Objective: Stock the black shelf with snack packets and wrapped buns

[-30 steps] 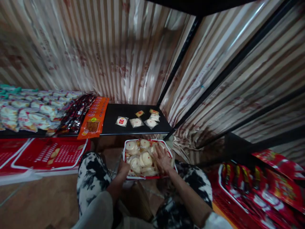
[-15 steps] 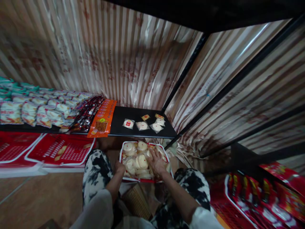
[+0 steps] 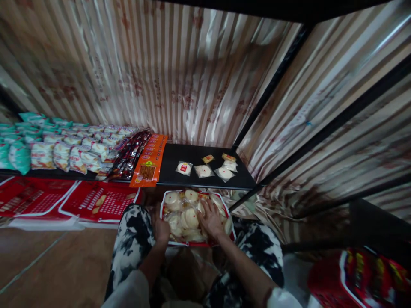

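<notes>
Between my knees is a red basket with a white rim (image 3: 162, 201), filled with round pale pastries in clear wrappers (image 3: 190, 217). My left hand (image 3: 161, 229) grips the basket at its left side, its fingers partly hidden along the outer wall. On the right part of the pastries lies my right hand (image 3: 211, 220), palm down with fingers spread. Just beyond the basket, on a black shelf (image 3: 173, 154), lie several loose wrapped round pastries (image 3: 204, 171) and two small yellow packets (image 3: 208, 158).
An orange snack bag (image 3: 148, 160), dark red packets (image 3: 130, 154) and rows of white and green bags (image 3: 64, 149) fill the shelf's left. Below stand red baskets (image 3: 99, 201). Another red basket (image 3: 327, 273) is at lower right. Black shelf posts (image 3: 272, 92) rise before striped curtains.
The view has shifted, so the shelf sits farther right. My left hand has slid slightly along the basket's side. My right hand stays on the pastries; the brown ridged thing below the basket is no longer distinct.
</notes>
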Available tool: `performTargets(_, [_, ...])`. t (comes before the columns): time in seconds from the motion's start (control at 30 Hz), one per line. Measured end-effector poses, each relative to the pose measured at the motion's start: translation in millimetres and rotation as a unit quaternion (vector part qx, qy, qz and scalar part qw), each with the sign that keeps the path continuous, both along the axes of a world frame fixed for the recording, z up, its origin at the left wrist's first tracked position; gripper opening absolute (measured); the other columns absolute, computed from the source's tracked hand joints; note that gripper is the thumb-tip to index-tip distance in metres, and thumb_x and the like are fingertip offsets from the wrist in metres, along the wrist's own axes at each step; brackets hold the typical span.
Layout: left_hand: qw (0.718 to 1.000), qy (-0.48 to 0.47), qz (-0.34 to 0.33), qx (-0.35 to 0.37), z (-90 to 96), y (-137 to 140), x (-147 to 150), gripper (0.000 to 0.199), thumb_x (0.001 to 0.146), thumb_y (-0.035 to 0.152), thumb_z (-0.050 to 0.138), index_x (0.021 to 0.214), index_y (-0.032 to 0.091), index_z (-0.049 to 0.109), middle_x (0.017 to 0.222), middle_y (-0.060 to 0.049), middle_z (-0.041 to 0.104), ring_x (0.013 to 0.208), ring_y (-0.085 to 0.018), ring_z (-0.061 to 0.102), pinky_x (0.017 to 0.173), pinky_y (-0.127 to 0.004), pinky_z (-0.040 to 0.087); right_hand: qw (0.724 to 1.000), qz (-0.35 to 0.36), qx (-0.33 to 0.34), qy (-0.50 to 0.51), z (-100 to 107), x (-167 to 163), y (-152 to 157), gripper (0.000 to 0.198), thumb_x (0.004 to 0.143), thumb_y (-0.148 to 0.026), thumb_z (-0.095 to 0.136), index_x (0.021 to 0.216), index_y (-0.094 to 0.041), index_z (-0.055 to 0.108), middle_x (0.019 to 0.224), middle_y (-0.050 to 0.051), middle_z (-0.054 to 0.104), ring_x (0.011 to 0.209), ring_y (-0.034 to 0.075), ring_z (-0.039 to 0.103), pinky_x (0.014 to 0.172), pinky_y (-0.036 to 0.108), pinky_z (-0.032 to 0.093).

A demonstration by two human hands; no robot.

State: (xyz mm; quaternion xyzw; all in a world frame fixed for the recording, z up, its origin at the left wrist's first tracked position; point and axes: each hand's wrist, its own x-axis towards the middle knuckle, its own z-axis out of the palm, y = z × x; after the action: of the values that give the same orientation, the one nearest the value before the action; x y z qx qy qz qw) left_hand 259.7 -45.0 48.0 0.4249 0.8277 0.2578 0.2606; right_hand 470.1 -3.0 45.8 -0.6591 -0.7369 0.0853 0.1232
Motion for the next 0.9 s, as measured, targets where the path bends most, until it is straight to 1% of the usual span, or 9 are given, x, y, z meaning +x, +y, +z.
performTargets(0.1, [0.999, 0.032, -0.038, 0.015, 12.9, 15, 7, 0.050, 0.076, 0.001, 0.043, 0.124, 0.012, 0.054, 0.143, -0.016, 0.039, 0.135, -0.026, 0.030, 0.112, -0.035, 0.023, 1.000, -0.017, -0.019, -0.004, 1, 0, -1, 0.052, 0.086, -0.041, 0.041, 0.135, -0.023, 0.043, 0.144, 0.008, 0.037, 0.135, 0.030, 0.024, 0.103, 0.050, 0.030])
performTargets(0.2, [0.994, 0.033, -0.105, 0.002, 20.4, 35, 10, 0.053, 0.075, 0.003, 0.047, 0.125, 0.018, 0.054, 0.145, -0.010, 0.038, 0.136, -0.025, 0.027, 0.111, -0.034, 0.024, 0.999, -0.029, -0.024, -0.005, 3, -2, -2, 0.052, 0.086, -0.041, 0.041, 0.134, -0.022, 0.044, 0.144, 0.008, 0.037, 0.135, 0.031, 0.025, 0.103, 0.050, 0.031])
performTargets(0.33, [0.991, 0.024, -0.133, -0.025, 17.6, 59, 7, 0.054, 0.076, 0.013, 0.054, 0.130, 0.017, 0.049, 0.147, -0.011, 0.034, 0.137, -0.028, 0.023, 0.110, -0.036, 0.023, 1.000, -0.024, -0.018, -0.001, 4, -4, 1, 0.051, 0.086, -0.040, 0.041, 0.132, -0.020, 0.046, 0.142, 0.009, 0.040, 0.133, 0.030, 0.028, 0.106, 0.049, 0.028])
performTargets(0.4, [0.988, 0.025, -0.146, -0.036, 13.7, 67, 5, 0.055, 0.077, 0.021, 0.056, 0.132, 0.017, 0.046, 0.146, -0.013, 0.035, 0.136, -0.029, 0.027, 0.109, -0.038, 0.025, 1.000, -0.022, -0.016, 0.000, 5, -4, 1, 0.050, 0.085, -0.039, 0.042, 0.131, -0.019, 0.047, 0.142, 0.009, 0.040, 0.133, 0.030, 0.028, 0.106, 0.048, 0.028])
performTargets(0.5, [0.984, 0.028, -0.169, -0.051, 9.4, 73, 2, 0.057, 0.077, 0.026, 0.058, 0.132, 0.018, 0.046, 0.141, -0.013, 0.043, 0.129, -0.028, 0.039, 0.104, -0.035, 0.032, 1.000, -0.024, -0.010, 0.003, 6, -5, 1, 0.049, 0.085, -0.039, 0.042, 0.130, -0.020, 0.048, 0.141, 0.009, 0.041, 0.132, 0.030, 0.029, 0.105, 0.048, 0.030])
performTargets(0.6, [0.982, 0.040, -0.177, -0.056, 10.0, 75, 1, 0.049, 0.078, 0.022, 0.055, 0.127, 0.019, 0.051, 0.133, -0.012, 0.051, 0.119, -0.025, 0.048, 0.098, -0.032, 0.037, 1.000, -0.030, -0.003, 0.001, 7, -7, 0, 0.049, 0.084, -0.039, 0.042, 0.129, -0.020, 0.049, 0.141, 0.009, 0.041, 0.132, 0.030, 0.029, 0.104, 0.048, 0.032])
performTargets(0.73, [0.981, 0.058, -0.177, -0.051, 16.9, 75, -1, 0.037, 0.082, 0.014, 0.046, 0.115, 0.018, 0.061, 0.118, -0.010, 0.060, 0.109, -0.021, 0.055, 0.090, -0.027, 0.040, 0.999, -0.038, -0.005, -0.002, 7, -7, 0, 0.048, 0.084, -0.039, 0.041, 0.129, -0.022, 0.049, 0.141, 0.008, 0.041, 0.131, 0.030, 0.032, 0.103, 0.049, 0.033])
performTargets(0.8, [0.981, 0.068, -0.177, -0.046, 21.2, 74, -3, 0.035, 0.083, 0.010, 0.041, 0.109, 0.017, 0.064, 0.111, -0.010, 0.063, 0.105, -0.020, 0.056, 0.087, -0.025, 0.041, 0.999, -0.041, -0.020, -0.002, 8, -7, 0, 0.049, 0.085, -0.040, 0.040, 0.130, -0.023, 0.048, 0.142, 0.007, 0.041, 0.132, 0.030, 0.030, 0.102, 0.049, 0.033])
performTargets(0.9, [0.981, 0.087, -0.171, -0.033, 28.4, 72, -6, 0.039, 0.086, 0.007, 0.033, 0.110, 0.015, 0.062, 0.110, -0.011, 0.062, 0.104, -0.020, 0.056, 0.086, -0.026, 0.041, 0.998, -0.043, -0.039, -0.004, 9, -7, 0, 0.052, 0.085, -0.042, 0.040, 0.134, -0.024, 0.045, 0.145, 0.007, 0.037, 0.135, 0.032, 0.024, 0.103, 0.053, 0.029])
